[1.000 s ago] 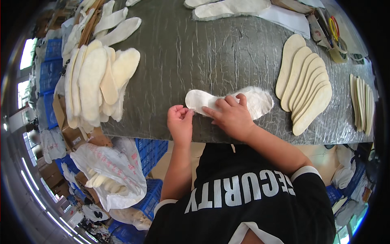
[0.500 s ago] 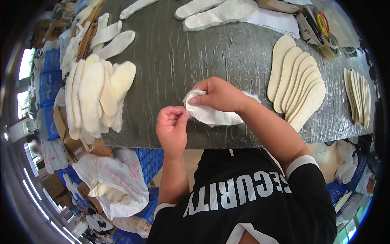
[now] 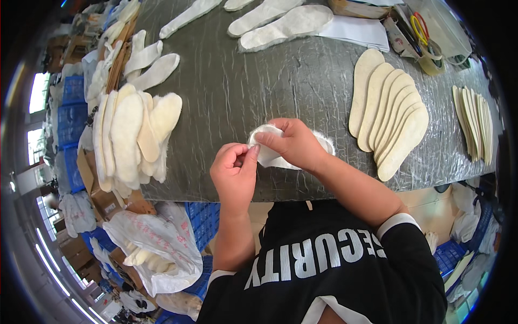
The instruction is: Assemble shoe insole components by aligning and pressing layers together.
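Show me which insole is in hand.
The white insole held by the left hand and right hand; the others, like the fanned stack, lie untouched.

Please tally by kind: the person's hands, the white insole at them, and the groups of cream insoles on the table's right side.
Hands: 2 (left hand, right hand)
White insole: 1
Cream groups: 2 (wide fan, narrow row)
Total: 5

"How's the left hand (image 3: pixel 233 168) held?"
"Upright, its fingers (image 3: pixel 229 155) curled in and thumb (image 3: pixel 250 160) pinching against them."
"And the right hand (image 3: pixel 295 143)?"
"Just beside it, thumb pointing left, its forearm (image 3: pixel 356 186) slanting in from the right."
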Motion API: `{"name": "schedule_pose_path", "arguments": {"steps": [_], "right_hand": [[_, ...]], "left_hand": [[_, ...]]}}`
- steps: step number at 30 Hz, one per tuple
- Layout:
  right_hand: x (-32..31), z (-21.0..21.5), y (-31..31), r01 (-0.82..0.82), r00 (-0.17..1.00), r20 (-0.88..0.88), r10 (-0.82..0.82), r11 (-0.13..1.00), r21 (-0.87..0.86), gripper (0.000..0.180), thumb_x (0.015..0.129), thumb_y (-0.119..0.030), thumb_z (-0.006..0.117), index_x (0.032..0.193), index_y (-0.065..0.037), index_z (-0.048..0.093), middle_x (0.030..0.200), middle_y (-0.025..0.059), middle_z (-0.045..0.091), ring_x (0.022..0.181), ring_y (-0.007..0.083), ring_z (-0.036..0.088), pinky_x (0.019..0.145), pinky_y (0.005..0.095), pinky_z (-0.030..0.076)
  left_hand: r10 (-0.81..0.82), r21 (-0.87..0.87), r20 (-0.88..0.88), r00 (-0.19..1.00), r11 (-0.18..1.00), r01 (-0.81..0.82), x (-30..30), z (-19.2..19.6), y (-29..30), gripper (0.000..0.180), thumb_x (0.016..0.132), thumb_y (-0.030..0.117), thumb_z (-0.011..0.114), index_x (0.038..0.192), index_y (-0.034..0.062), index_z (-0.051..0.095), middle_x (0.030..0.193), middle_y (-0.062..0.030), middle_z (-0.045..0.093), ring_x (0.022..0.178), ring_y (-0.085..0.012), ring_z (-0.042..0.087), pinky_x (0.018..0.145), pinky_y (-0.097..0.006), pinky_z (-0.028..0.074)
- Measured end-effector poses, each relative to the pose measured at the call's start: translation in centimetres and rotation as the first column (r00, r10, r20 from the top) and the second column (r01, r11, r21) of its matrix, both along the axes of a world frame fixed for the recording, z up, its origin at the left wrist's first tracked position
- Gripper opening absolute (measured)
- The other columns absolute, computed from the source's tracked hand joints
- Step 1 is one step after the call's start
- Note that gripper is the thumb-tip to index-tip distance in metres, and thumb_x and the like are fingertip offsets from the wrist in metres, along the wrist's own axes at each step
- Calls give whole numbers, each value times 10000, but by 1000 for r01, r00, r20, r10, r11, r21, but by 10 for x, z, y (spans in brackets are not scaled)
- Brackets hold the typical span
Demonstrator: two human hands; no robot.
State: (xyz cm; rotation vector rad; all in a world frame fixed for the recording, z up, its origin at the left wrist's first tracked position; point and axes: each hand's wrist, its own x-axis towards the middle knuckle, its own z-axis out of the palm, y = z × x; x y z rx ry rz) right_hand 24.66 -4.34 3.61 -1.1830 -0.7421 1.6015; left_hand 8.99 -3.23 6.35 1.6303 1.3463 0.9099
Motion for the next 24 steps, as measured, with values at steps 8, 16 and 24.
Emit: {"name": "schedule_pose_path", "arguments": {"steps": [8,16,24], "right_hand": [[5,2,-7,-6,951,-308,-29,993,-114,173,918,-145,626,979,15,654,887,78,686,792,140,657,711,290,538],[11,12,-7,-69,916,-400,-18,977,-200,213,931,-151,604,1035,33,622,921,117,684,809,186,676,735,318,555],[5,17,-11,14,935,-350,-53,993,-113,236,933,-179,595,1042,29,624,921,102,675,796,156,655,707,307,537]], "left_hand": [[13,-191,496,868,977,95,2,-10,0,48,847,-11,658,878,-33,629,848,-44,625,716,-90,554,642,-217,453],[70,-386,669,740,883,266,-5,-5,-3,124,924,81,606,960,-33,640,852,-40,635,753,-97,572,695,-229,460],[-84,14,205,975,996,83,-3,27,-6,50,881,-14,628,924,-38,619,938,-50,609,816,-106,563,732,-233,462]]}}
